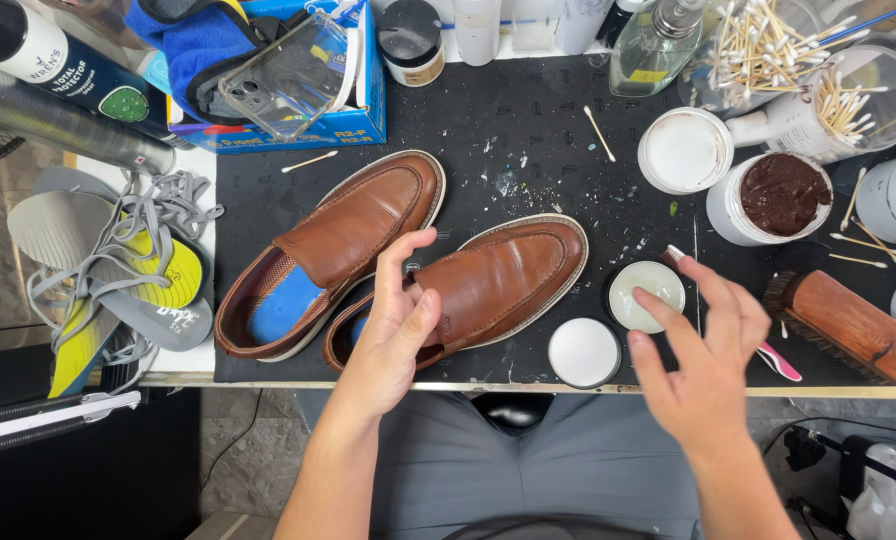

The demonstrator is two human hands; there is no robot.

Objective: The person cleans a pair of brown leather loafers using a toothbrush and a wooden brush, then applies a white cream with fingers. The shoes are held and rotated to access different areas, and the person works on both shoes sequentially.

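Note:
Two brown leather loafers lie on a black mat [528, 140]. The left shoe [333, 250] shows a blue insole; the right shoe [498, 285] lies nearer me. My left hand [393, 325] rests at the right shoe's opening, thumb and fingers curled over its tongue edge. My right hand [703, 360] hovers with fingers spread, one fingertip dipping into a small open tin of pale wax [646, 295]. The tin's white lid [583, 352] lies beside it.
An open tub of dark brown paste [780, 195] and its white lid [684, 150] stand at the right, with a wooden brush [853, 330], cotton swabs in jars [768, 45], a clear bottle [653, 45]. Insoles and grey laces [118, 270] lie left; a blue box [278, 75] behind.

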